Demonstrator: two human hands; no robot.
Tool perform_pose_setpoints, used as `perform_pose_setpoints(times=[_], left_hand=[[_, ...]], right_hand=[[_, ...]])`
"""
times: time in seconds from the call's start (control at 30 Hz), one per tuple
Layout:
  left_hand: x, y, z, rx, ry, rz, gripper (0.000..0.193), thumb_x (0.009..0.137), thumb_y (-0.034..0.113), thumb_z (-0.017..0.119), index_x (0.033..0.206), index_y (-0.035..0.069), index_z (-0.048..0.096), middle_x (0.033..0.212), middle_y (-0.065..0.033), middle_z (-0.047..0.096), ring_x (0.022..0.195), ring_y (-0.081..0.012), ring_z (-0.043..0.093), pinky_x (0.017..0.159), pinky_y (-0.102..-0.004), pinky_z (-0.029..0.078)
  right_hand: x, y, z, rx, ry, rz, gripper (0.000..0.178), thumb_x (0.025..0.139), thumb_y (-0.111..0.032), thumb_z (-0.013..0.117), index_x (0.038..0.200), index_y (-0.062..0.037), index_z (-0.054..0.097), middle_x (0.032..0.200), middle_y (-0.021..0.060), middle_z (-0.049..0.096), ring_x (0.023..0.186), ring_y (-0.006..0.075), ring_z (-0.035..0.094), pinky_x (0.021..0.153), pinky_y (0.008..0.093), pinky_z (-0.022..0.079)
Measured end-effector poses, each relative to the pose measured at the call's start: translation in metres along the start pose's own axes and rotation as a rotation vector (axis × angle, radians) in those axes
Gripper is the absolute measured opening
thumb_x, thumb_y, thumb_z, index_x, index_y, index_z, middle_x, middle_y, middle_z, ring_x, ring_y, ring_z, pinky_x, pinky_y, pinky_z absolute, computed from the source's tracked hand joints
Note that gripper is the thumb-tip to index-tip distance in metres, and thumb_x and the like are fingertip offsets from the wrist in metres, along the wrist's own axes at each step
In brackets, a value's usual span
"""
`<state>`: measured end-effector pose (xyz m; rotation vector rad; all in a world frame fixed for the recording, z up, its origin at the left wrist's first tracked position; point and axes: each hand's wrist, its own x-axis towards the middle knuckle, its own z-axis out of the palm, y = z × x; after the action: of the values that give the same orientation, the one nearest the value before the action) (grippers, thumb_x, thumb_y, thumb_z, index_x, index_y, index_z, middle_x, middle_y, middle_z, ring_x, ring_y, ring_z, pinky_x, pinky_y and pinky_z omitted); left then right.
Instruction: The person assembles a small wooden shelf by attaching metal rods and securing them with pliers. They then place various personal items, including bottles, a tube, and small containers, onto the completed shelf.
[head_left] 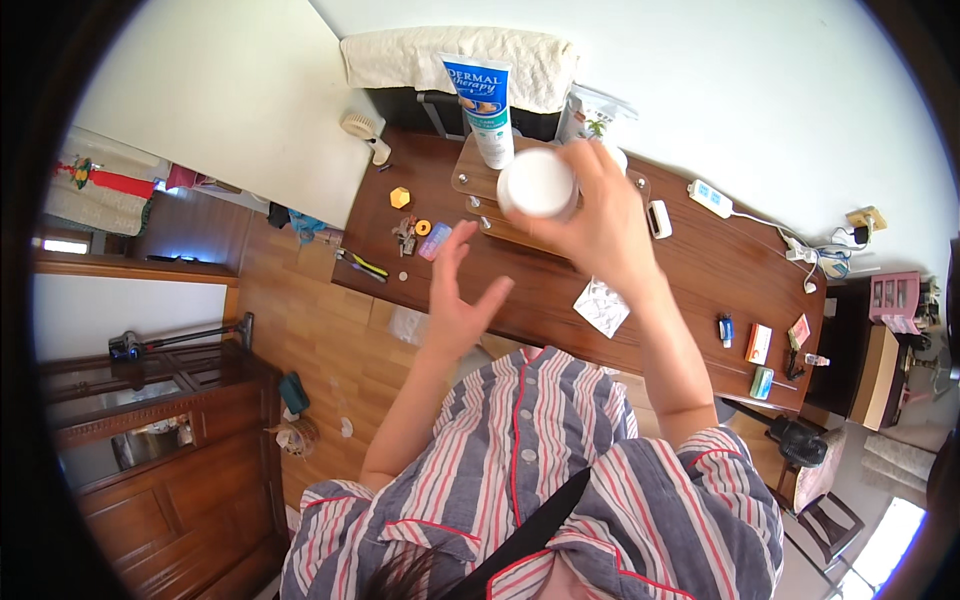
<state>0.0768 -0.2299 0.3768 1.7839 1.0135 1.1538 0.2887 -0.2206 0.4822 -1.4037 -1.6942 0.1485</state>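
Note:
My right hand [606,220] grips a round white jar [541,183] by its side, raised over the wooden riser shelf [470,172] at the back of the desk. The jar's pale round face points toward me. To its left, a white and blue squeeze tube [490,125] stands upright on the riser. My left hand [462,295] hovers above the desk's front edge with thumb and fingers apart and nothing in it. A white container [620,158] is partly hidden behind my right hand.
On the brown desk [680,290] lie a yellow block [400,197], keys [406,232], a white patterned packet [602,306] and several small boxes at right. A white power strip [710,198] with cables runs along the wall. A white brush [366,135] stands at back left.

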Motion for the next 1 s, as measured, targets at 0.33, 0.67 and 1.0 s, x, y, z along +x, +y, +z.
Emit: perform_pose_setpoints(times=[0.33,0.67,1.0], left_hand=[[-0.063,-0.119,0.05,-0.084,-0.065,-0.363,0.077,0.073,0.009,0.083,0.138,0.001,0.042,0.133,-0.0125,0.052,0.121,-0.0244,0.055,0.098,-0.0371,0.048],[0.002,-0.242,0.092,0.101,0.036,-0.289,0.077,0.072,0.021,0.083,0.138,0.006,0.044,0.135,-0.0151,0.054,0.125,-0.0358,0.051,0.101,-0.0431,0.046],[0.036,-0.251,0.104,0.233,0.067,-0.323,0.074,0.075,0.023,0.082,0.134,0.003,0.043,0.124,-0.0203,0.055,0.118,-0.0412,0.049,0.095,-0.0498,0.044]], right_hand=[[-0.135,0.038,0.138,0.28,-0.199,0.544,0.058,0.074,-0.024,0.082,0.12,-0.0025,0.056,0.122,0.017,0.055,0.114,0.0379,0.053,0.096,0.0461,0.046],[-0.19,0.084,0.168,0.258,-0.206,0.705,0.048,0.091,-0.013,0.065,0.132,0.0035,0.045,0.126,0.025,0.052,0.117,0.0394,0.054,0.098,0.0434,0.047],[-0.17,0.07,0.142,0.117,-0.014,0.851,0.029,0.09,-0.002,0.062,0.118,-0.0001,0.055,0.112,0.0153,0.057,0.099,0.0235,0.06,0.081,0.035,0.052]])
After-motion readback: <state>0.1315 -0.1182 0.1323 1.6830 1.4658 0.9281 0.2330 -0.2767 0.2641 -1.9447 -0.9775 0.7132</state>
